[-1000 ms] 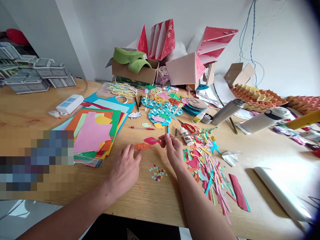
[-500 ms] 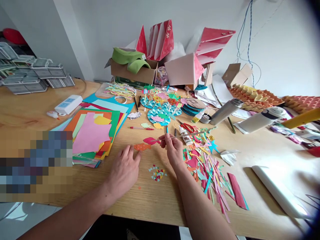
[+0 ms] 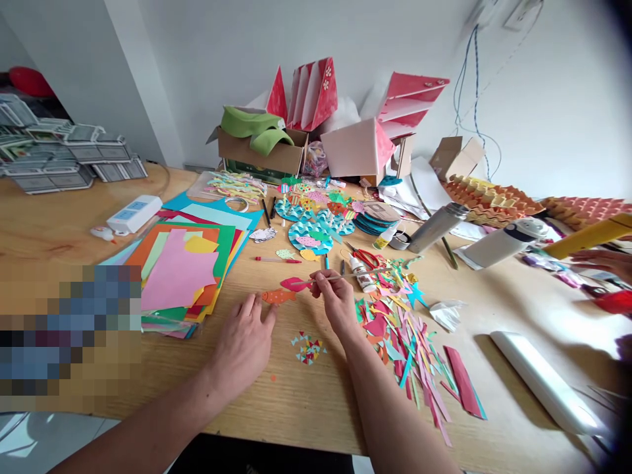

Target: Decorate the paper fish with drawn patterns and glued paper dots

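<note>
Well beyond the right grip point(image 3: 336, 304), a plain white wall point(image 3: 212, 66) rises behind the long wooden counter point(image 3: 59, 243). Far to the left of the grip, a white squared-off pillar point(image 3: 143, 85) stands beside a dark recess point(image 3: 49, 99) holding a red object point(image 3: 30, 80). Far to the right, blue cables point(image 3: 474, 99) run down the wall from a small white fixture point(image 3: 518, 13). A shiny pale floor point(image 3: 29, 441) shows below the counter's near edge, and bright light falls across the counter's right end.
</note>
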Action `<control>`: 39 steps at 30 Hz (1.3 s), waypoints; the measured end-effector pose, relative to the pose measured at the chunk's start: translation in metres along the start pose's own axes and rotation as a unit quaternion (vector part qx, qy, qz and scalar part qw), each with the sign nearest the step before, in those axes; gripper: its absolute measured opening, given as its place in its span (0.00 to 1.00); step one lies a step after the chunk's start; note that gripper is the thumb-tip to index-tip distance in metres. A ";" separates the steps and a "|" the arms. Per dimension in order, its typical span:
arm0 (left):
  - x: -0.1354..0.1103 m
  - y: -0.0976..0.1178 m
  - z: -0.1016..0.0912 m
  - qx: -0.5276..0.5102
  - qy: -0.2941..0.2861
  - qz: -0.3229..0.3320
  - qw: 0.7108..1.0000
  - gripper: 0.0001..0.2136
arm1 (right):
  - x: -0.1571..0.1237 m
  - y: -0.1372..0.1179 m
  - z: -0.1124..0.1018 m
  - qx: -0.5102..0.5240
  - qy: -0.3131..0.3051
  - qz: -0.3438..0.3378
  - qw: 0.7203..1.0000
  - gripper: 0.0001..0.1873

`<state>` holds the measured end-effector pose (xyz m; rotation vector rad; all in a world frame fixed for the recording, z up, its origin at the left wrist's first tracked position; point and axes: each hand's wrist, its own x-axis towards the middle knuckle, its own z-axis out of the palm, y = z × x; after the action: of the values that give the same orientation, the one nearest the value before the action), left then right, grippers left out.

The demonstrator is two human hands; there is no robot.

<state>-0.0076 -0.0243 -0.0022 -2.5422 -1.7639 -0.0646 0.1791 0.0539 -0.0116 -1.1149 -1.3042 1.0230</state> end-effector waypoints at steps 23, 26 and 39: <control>0.000 -0.002 -0.003 -0.024 0.008 -0.003 1.000 0.22 | 0.011 -0.014 0.047 -0.204 -0.060 -0.066 0.975 0.16; 0.001 -0.002 -0.003 -0.019 0.011 -0.006 1.000 0.22 | 0.005 -0.005 0.045 -0.250 -0.086 -0.101 0.959 0.14; 0.003 0.000 -0.003 -0.020 -0.003 -0.014 1.000 0.22 | 0.005 -0.002 0.040 -0.269 -0.110 -0.191 0.937 0.13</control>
<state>-0.0067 -0.0221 0.0009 -2.5474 -1.8191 -0.0943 0.1396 0.0602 -0.0099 -1.0945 -1.9700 0.5152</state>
